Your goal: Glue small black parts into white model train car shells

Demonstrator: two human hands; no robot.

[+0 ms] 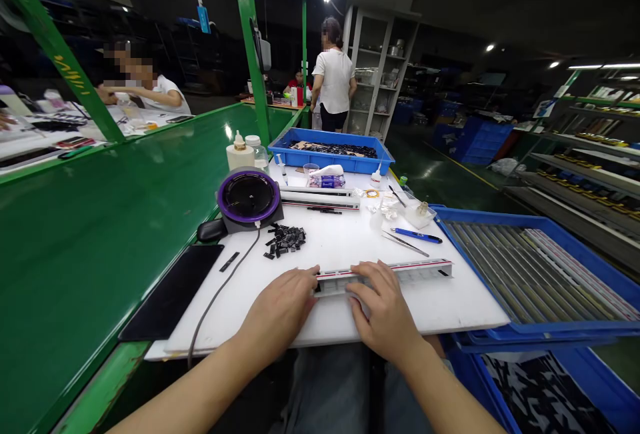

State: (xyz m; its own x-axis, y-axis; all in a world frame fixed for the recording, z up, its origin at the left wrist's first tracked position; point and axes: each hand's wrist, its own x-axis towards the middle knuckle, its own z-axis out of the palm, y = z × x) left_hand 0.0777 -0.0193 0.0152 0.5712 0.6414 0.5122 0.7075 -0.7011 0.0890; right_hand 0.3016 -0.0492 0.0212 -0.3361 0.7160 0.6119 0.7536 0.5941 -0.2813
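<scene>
Holding: both hands lay on a long white plastic rail point(385, 277) with a red stripe along it, near the front edge of the white counter point(460, 304)
Left hand point(277, 307): closed down over the rail's left end, with its fingers on top
Right hand point(385, 314): curled over the rail just right of the left hand, with its fingers across the top
Rail: flat on the counter and running sideways, with its longer part reaching right beyond the right hand
Right of the rail: a blue tray of ridged metal strips point(530, 267) stood near its far end, and tweezers point(405, 244) and a blue-handled tool point(417, 235) lay beyond it
Left of the rail: a heap of small black pieces point(285, 241) lay well ahead of the left hand, near a round purple-rimmed device point(249, 196)
Farther along: a second striped rail point(320, 199) lay in front of a blue crate point(330, 151)
Beyond the counter: a co-worker point(334, 81) stood with their back turned
</scene>
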